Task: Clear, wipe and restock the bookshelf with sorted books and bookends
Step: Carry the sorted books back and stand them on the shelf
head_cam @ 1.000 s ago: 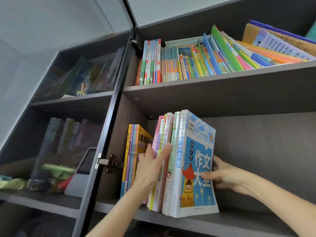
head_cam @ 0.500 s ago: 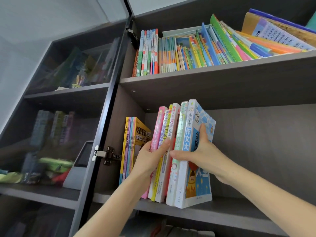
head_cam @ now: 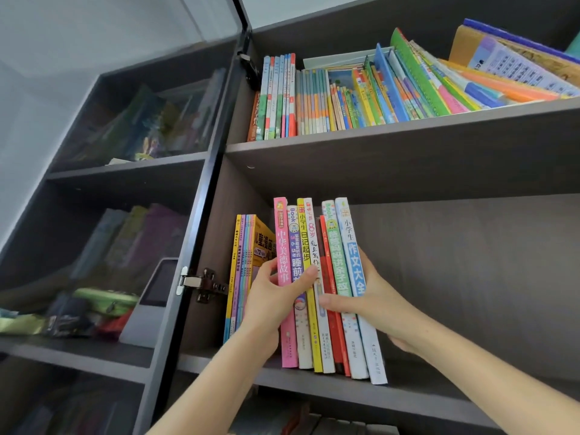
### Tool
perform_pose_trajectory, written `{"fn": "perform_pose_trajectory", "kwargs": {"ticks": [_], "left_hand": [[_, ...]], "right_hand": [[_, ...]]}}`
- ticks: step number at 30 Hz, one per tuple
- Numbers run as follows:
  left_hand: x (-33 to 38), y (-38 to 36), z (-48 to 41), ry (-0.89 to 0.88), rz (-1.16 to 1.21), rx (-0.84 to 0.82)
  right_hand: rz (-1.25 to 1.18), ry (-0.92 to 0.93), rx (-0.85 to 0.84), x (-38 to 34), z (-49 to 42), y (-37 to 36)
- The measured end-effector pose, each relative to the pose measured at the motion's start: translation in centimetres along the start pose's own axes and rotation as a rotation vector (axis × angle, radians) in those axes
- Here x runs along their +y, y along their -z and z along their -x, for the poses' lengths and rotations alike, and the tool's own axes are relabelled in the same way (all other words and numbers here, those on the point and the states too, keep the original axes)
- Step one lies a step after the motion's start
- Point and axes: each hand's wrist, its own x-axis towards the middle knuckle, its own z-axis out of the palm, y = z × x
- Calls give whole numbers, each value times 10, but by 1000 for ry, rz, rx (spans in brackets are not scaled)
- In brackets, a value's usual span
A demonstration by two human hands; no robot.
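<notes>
A group of several upright books (head_cam: 326, 328) stands on the dark middle shelf (head_cam: 408, 394), from a pink spine on the left to a white and blue spine on the right. My left hand (head_cam: 276, 301) grips the pink and neighbouring spines, thumb on their left side. My right hand (head_cam: 373, 301) wraps round the right end of the group, thumb across the spines, fingers behind the white and blue book. A separate set of thin yellow books (head_cam: 243, 271) leans at the shelf's left wall, a little apart from the held group.
The upper shelf (head_cam: 408, 127) holds a long row of thin colourful books, those at the right leaning over. An open glass door (head_cam: 175, 277) with a metal hinge (head_cam: 201, 282) stands at the left. The middle shelf right of my hands holds nothing.
The books have swung from angled to spines facing me and stand straighter. My right hand slid from the blue cover to wrap round the right end of the group.
</notes>
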Motion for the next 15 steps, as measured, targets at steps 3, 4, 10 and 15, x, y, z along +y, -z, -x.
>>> {"fn": "perform_pose_trajectory", "kwargs": {"ticks": [3,4,10,15], "left_hand": [[2,2,0,-15,-27,-9],[3,3,1,-18,-43,-16],[4,18,4,-39,-192,-230],[3,21,-15,-38,-265,-316]], "right_hand": [[60,11,87,-1,0,-5],[113,16,109,-3,1,-5],[283,-94,37,6,17,-2],[90,-151,29,19,5,-1]]}}
